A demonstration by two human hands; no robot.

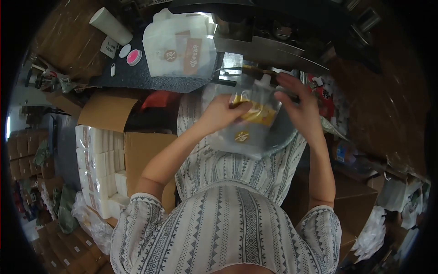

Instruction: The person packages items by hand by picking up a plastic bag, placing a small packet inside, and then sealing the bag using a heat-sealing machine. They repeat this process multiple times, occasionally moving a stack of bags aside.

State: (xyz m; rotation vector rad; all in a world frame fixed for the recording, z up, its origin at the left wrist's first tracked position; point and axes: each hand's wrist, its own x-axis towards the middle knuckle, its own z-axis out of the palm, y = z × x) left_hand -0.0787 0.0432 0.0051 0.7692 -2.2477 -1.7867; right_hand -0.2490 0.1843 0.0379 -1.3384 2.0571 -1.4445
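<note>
A clear spout pouch with yellow printing is pinched in my left hand, its white spout pointing up. My right hand is beside the pouch's upper right edge, fingers and thumb apart, with nothing visible in it. Motion blurs both the pouch and my right fingers a little. Below, on my lap, lie more translucent pouches with a round gold mark. A blue-grey rounded rim shows partly under them.
A stack of printed translucent pouches lies on the dark worktop. Left of it are a pink ink pad, its lid and a white cup. A carton with white packets stands at my left; a metal machine edge lies ahead.
</note>
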